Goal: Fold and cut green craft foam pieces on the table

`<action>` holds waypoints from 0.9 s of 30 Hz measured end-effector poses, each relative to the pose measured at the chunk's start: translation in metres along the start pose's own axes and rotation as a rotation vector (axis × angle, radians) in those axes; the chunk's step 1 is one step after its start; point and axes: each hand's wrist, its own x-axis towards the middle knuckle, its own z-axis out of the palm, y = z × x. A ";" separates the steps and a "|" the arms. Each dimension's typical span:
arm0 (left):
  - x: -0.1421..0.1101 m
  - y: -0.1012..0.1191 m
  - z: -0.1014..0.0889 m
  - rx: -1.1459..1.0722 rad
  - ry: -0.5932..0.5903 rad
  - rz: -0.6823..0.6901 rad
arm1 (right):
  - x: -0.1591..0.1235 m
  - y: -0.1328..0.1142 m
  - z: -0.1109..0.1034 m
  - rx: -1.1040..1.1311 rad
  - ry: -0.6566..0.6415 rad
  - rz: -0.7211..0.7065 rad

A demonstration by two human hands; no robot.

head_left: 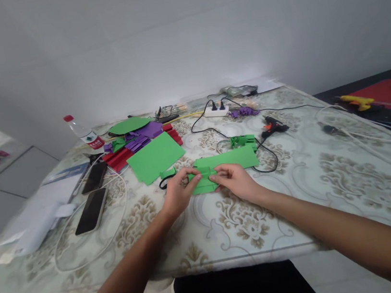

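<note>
Between my two hands is a small folded piece of green paper, low over the patterned tablecloth. My left hand, with a ring on one finger, pinches its left side. The thumb and fingers of my right hand close on its right side. Just beyond lies a long green paper strip. A black loop that looks like a scissors handle shows beside my left hand; the rest of it is hidden. Larger green sheets rest to the left.
Two phones, a white cable and a water bottle are at left. Red and purple paper pieces are piled behind. A power strip, a black glue gun and a yellow glue gun are farther right.
</note>
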 end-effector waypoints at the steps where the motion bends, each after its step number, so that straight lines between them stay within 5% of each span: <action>1: 0.000 -0.001 0.001 -0.020 0.001 -0.013 | 0.000 0.000 0.000 0.000 0.005 -0.005; 17: 0.002 0.006 0.005 -0.324 -0.009 -0.229 | 0.000 0.000 -0.003 -0.087 0.043 -0.087; 27: 0.003 0.014 0.000 -0.362 -0.184 -0.297 | 0.002 -0.001 -0.005 -0.158 0.096 -0.219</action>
